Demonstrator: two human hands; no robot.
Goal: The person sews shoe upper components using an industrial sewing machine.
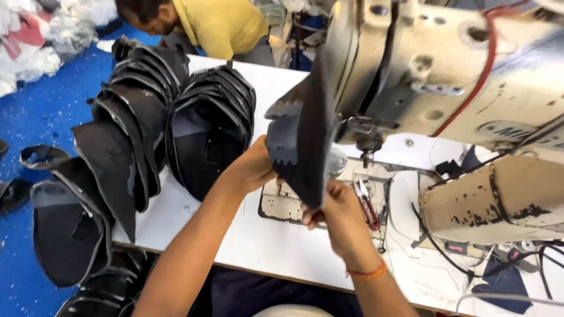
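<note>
Head cam looks down at a dark fabric panel (pixel 299 147) held up on edge right in front of the sewing machine (pixel 446 76), above the worn needle plate area of the white table (pixel 276 252). Left hand (pixel 252 167) grips the panel's left edge, fingers curled round it, and the right hand (pixel 341 220) pinches the bottom edge from below, thumb against fingers.

What could go sideways, as far as I can judge: the panel stands really close to the presser foot and needle bar (pixel 369 145), so if the fabric swings in while the fingers are this near, a fingertip could end up under the needle. The panel also blocks the view of the needle, which doesn't help. Those red-handled snips (pixel 367 205) sit just beside the right hand, easy to knock or snag. And the stacks at the table's left edge lean over the side, so a bump could send them onto the blue floor (pixel 41 105).

Counts: one panel in hand, one machine, one pair of snips, two hands of the wearer. Stacked dark pieces (pixel 176 117) form two rows; too overlapped to count singly. One other person in a yellow shirt (pixel 220 26) at the far end.
</note>
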